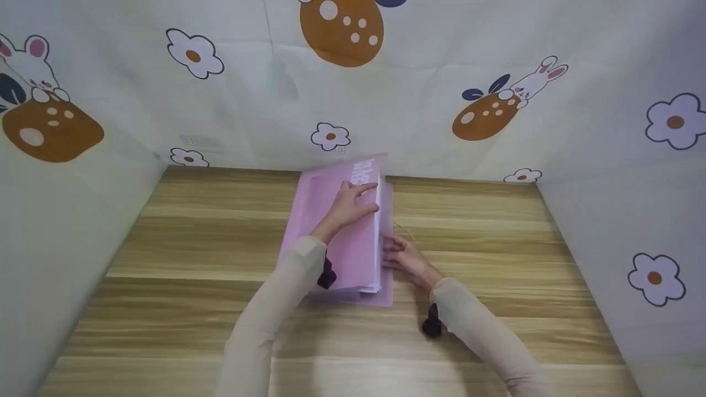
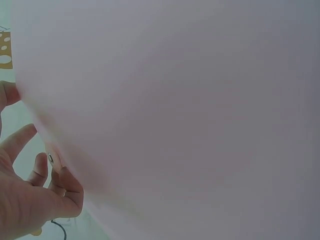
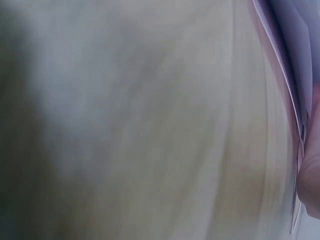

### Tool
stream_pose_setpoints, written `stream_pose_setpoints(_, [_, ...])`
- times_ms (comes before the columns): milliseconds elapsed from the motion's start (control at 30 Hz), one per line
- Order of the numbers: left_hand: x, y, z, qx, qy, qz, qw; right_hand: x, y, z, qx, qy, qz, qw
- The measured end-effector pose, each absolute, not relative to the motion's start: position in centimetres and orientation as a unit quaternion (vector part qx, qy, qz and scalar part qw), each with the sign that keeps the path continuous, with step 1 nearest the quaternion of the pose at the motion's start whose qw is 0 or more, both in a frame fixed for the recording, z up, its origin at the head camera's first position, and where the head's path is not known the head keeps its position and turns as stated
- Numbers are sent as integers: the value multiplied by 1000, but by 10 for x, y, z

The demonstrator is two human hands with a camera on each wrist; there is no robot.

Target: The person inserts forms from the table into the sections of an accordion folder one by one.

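Note:
A pink folder (image 1: 358, 253) with white lettering lies on the table, its upper cover slightly raised over white sheets (image 1: 378, 248). My left hand (image 1: 350, 205) reaches across the cover and holds its right edge with thumb and fingertips. At the folder's lower right side, my right hand (image 1: 409, 256) grips the edge; part of its fingers is hidden. In the left wrist view, fingers touch the border of a large pale pink cover (image 2: 185, 120), beside a small metal eyelet (image 2: 50, 158). The right wrist view shows a finger (image 3: 311, 175) against the folder's layered edges.
A thin cord (image 1: 407, 229) loops out beside the folder's right edge. The wood-grain table (image 1: 209, 231) extends to both sides. Pale cloth walls (image 1: 259, 121) with rabbit and flower prints stand at the back, left and right.

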State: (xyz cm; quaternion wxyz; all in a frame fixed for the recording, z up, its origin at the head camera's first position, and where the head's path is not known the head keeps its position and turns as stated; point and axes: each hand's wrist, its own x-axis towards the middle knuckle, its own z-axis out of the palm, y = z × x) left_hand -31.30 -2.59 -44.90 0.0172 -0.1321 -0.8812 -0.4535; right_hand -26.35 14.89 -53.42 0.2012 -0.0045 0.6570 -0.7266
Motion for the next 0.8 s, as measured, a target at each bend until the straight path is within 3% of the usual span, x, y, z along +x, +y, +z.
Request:
stream_pose_setpoints(433, [-313,-24,-450,-130,-883,-449,28,-269,171,-526,11,655,-732,186])
stream_pose_setpoints(800, [-310,-22,-453,-121,-886,-447,26,-279,203,-520,21,674,-727,127])
